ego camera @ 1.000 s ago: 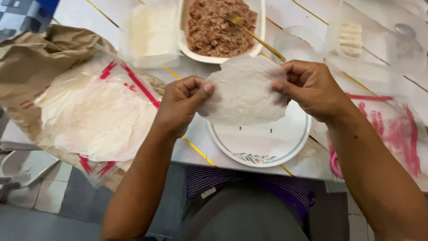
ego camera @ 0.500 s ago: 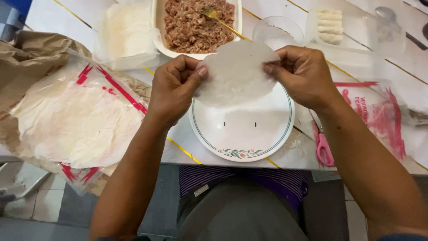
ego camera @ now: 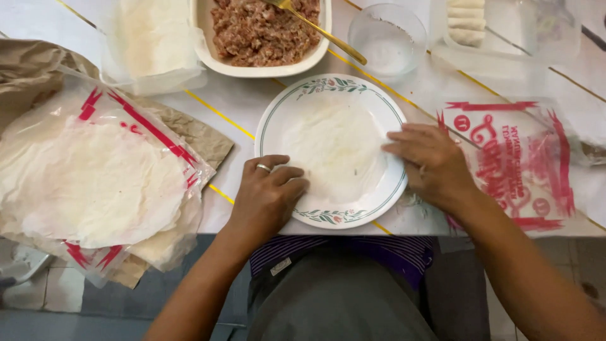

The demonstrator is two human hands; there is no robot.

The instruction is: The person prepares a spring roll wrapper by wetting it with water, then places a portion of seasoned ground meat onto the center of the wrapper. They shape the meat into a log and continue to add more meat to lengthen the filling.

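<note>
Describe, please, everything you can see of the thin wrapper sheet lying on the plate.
The wrapper sheet is a thin, pale, roughly round skin, translucent enough for the plate to show faintly through it, and it looks soft and slightly wrinkled. It lies flat on the white plate, which has a green line and small flowers round its rim, covering most of the plate's middle. The left hand presses its near-left edge with its fingertips, and the right hand presses its right edge. Nothing lies on top of it.

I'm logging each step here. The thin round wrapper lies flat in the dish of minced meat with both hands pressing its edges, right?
Not quite. The head view shows the wrapper flat on the flower-rimmed plate, with left hand and right hand at its edges.
</note>
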